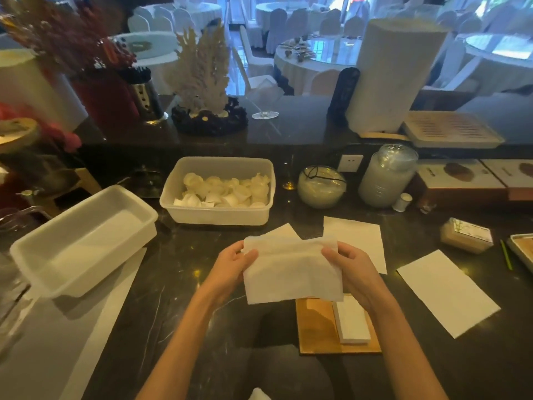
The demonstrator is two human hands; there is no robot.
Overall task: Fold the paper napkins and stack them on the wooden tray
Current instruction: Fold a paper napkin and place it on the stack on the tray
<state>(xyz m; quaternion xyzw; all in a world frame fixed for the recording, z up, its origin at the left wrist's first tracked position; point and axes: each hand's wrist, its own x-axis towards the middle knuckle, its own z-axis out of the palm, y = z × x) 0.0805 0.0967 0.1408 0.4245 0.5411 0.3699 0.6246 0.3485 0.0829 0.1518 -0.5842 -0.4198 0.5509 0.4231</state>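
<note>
Both the left hand (230, 267) and right hand (349, 269) are holding a thin white paper napkin (291, 275) raised above the dark stone surface (178, 284), fingers (250, 255) clamping its side edges, probably tautening it for folding, over the flat wooden tray (314, 327) carrying a white folded stack (352, 321).

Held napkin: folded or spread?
Partly folded: the napkin, gripped by left hand and right hand, shows a doubled band along its top; the rest hangs flat.
</note>
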